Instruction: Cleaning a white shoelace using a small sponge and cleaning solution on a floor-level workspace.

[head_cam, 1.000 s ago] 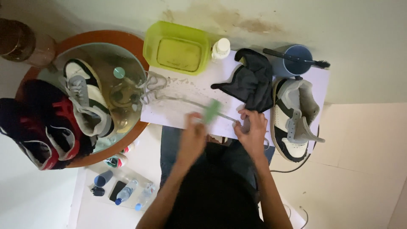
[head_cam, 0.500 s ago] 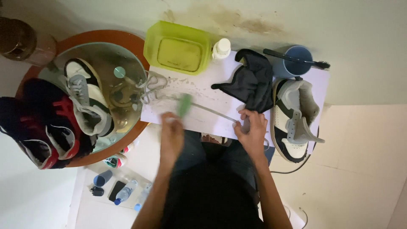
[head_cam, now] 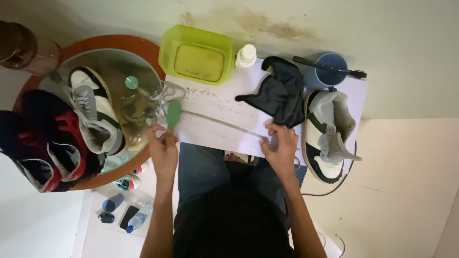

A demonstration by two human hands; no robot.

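Shoelace (head_cam: 224, 123), pale, drawn taut across white sheet (head_cam: 210, 134): left hand (head_cam: 162, 148) grasping green-handled brush (head_cam: 173, 113) and lace end, right hand (head_cam: 281, 145) pinching other end beside crumpled dark cloth (head_cam: 282, 95).

A home floor turned into a shoe-cleaning spot: pale tiles (head_cam: 406, 191) under a seated person, a stained wall (head_cam: 267, 24) at twelve o'clock, a round glass-topped side table (head_cam: 119, 62) at nine o'clock heaped with sneakers (head_cam: 91, 114), and a green plastic basin (head_cam: 197, 55) and a blue cup (head_cam: 330, 71) holding a brush on white paper (head_cam: 215, 119).
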